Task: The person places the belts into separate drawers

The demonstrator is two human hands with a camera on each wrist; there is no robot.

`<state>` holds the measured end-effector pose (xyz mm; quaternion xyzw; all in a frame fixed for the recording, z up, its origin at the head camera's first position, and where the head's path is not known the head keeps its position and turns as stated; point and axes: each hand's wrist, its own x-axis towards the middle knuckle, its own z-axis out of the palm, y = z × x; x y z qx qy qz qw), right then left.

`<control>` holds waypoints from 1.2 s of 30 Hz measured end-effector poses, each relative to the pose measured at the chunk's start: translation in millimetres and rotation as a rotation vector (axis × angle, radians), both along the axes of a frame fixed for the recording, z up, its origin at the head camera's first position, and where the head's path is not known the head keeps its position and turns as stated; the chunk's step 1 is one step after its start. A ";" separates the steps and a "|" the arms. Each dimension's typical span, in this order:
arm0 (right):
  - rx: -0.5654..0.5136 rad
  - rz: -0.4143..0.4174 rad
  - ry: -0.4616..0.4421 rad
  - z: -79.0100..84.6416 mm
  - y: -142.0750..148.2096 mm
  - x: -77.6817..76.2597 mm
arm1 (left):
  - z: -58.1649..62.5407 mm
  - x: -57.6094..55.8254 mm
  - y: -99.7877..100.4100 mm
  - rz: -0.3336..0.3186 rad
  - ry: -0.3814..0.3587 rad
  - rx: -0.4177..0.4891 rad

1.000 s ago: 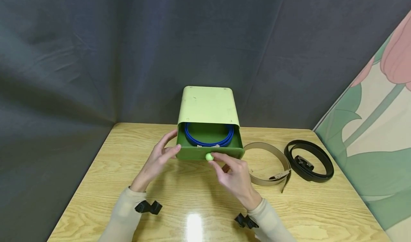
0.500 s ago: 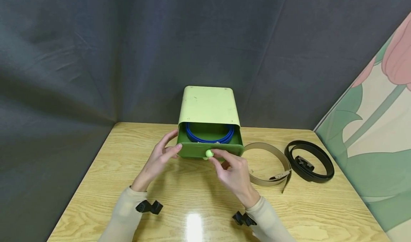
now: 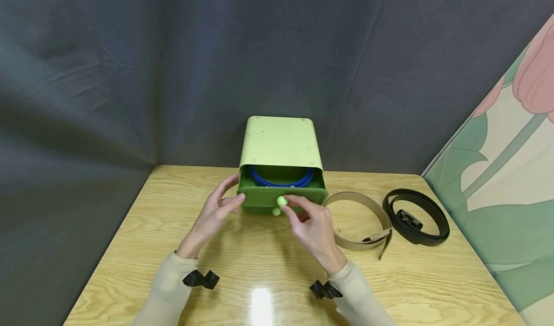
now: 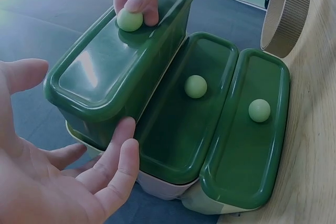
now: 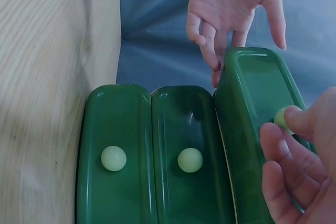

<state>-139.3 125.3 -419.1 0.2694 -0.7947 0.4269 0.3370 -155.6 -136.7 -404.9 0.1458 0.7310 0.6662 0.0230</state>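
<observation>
A small pale-green cabinet [image 3: 283, 141] with three dark green drawers stands at the back of the table. Its top drawer [image 4: 92, 74] sticks partway out, and a coiled blue belt [image 3: 281, 183] lies inside, partly hidden under the cabinet's top. Between thumb and fingers my right hand [image 3: 313, 227] pinches the round light-green knob [image 4: 129, 20] of that drawer. My left hand [image 3: 215, 214] is at the drawer's left side with fingers spread, and a fingertip appears to touch it. The middle drawer [image 5: 186, 124] and the bottom drawer [image 5: 114, 124] are pushed in.
To the right of the cabinet a coiled tan belt [image 3: 384, 218] lies on the wooden table [image 3: 242, 278]. Farther right is a coiled black belt [image 3: 441, 222] with its buckle inside the loop. A dark curtain [image 3: 277, 52] hangs behind the table.
The top drawer has slid back into the cabinet a little, with my right hand on its knob. More of the blue belt is covered, and a lower knob has come into view.
</observation>
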 end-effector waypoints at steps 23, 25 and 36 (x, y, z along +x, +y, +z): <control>-0.038 -0.013 -0.084 4.8 -3.2 -8.9 | -8.6 -4.1 4.3 -0.025 0.066 0.097; -0.047 -0.015 -0.092 4.8 -3.3 -9.7 | -8.7 -4.6 4.1 -0.028 0.067 0.098; -0.112 -0.008 -0.149 3.8 -5.0 -11.9 | -9.4 -4.5 3.1 -0.020 0.056 0.062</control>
